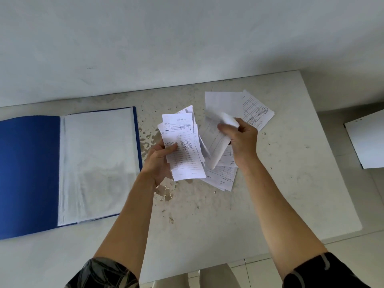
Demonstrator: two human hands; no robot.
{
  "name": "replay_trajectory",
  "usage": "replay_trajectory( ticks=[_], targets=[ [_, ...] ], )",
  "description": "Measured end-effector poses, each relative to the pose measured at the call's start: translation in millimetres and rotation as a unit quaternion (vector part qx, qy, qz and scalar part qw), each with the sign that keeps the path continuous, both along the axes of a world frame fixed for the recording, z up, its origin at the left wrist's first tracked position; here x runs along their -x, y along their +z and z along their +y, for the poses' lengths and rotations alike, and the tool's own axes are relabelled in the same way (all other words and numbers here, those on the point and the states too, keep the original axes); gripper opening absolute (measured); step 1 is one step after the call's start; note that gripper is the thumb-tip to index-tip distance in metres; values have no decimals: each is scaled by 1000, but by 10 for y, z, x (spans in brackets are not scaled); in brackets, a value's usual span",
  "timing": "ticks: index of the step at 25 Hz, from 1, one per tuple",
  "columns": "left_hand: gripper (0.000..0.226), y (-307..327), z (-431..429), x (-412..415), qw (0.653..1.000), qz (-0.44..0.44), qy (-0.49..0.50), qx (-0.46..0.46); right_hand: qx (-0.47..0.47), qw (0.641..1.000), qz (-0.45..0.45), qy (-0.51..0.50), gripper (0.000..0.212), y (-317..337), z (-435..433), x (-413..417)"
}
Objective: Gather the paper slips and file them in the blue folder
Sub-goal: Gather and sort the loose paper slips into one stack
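Note:
The blue folder [29,173] lies open on the left of the table, its clear sleeve pages [97,163] facing up. My left hand [160,161] holds a fanned stack of printed paper slips [182,146] above the table's middle. My right hand [242,138] pinches one bent, blurred slip [218,146] just right of that stack. More slips lie loose on the table: a small pile [224,177] under my hands and two sheets [255,111] behind my right hand.
The white table [291,173] is stained and chipped near its middle and stands against a pale wall [187,38]. Its right edge drops to a tiled floor. Another white board with a dark edge [365,140] sits at the far right.

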State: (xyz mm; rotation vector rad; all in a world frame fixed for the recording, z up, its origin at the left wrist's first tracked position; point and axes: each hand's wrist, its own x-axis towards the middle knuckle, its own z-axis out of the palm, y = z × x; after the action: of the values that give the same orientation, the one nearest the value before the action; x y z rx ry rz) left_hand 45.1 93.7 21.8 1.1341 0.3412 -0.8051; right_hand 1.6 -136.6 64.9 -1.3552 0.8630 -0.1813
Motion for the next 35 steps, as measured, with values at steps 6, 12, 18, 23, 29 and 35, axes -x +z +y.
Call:
replay_trajectory(
  ticks=[6, 12, 18, 23, 29, 35],
  targets=[
    [32, 21, -117, -49, 995, -41, -58, -67, -23, 988, 34, 149, 32, -6, 368, -36],
    [20, 32, -121, -35, 995, -29, -57, -73, -17, 982, 55, 180, 52, -12, 412, -31],
    [27, -75, -65, -92, 994, -28, 37, -100, 285, 924, 253, -38, 45, -352, -86, 208],
    [33, -93, -88, -126, 987, -13, 74, -141, 338, 881, 323, 75, 72, -674, -149, 329],
    [38, -161, -128, -56, 986, 12, 78, -145, 281, 898, 332, 64, 62, -647, -304, 234],
    [38, -200, -256, 7, 986, 8, 63, -151, 238, 935, 251, 80, 24, -617, -335, 372]
  ],
)
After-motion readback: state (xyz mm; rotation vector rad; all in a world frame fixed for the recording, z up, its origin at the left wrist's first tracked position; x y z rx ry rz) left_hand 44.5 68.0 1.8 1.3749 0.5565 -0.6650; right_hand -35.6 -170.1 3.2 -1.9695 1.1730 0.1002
